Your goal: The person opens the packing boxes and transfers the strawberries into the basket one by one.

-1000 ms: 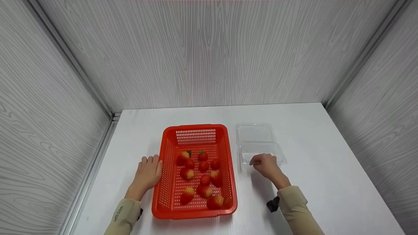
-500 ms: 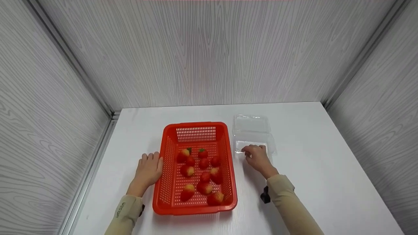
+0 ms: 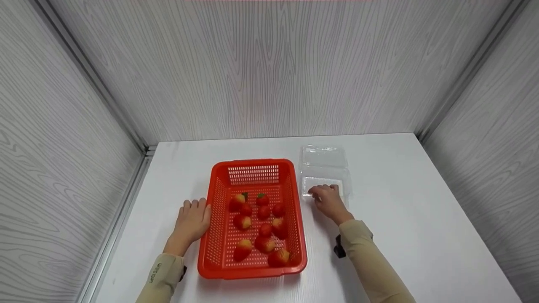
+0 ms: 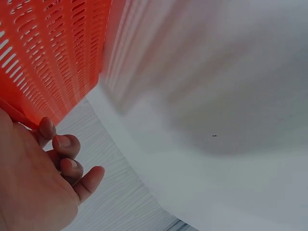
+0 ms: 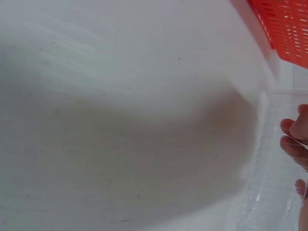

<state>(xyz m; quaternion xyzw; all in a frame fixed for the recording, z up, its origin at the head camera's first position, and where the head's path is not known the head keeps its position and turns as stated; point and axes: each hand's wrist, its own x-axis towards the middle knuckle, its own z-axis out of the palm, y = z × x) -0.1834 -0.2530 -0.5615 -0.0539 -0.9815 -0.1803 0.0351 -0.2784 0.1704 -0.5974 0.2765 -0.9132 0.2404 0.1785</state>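
A red plastic basket (image 3: 252, 161) with slotted walls stands near the middle of the table in the head view. Several strawberries (image 3: 264, 243), red with yellowish ends or green leaves, lie on its floor. My left hand (image 3: 191, 221) grips the basket's left rim, thumb on top; in the left wrist view its fingers (image 4: 67, 146) curl below the rim. To the basket's right, a clear plastic clamshell box (image 3: 323, 158) lies with its lid folded back. My right hand (image 3: 330, 202) pinches its front edge. Through the clear wall, its fingers (image 5: 294, 146) show in the right wrist view.
White wood-grain panels (image 3: 269, 71) enclose the white table (image 3: 404, 202) at the back and both sides. A metal rail (image 3: 118, 223) runs along the left edge. The clamshell box stands close beside the basket's right wall.
My right hand and the clamshell box have moved left and away from me, closer to the basket. The left hand, basket and strawberries stay in place.
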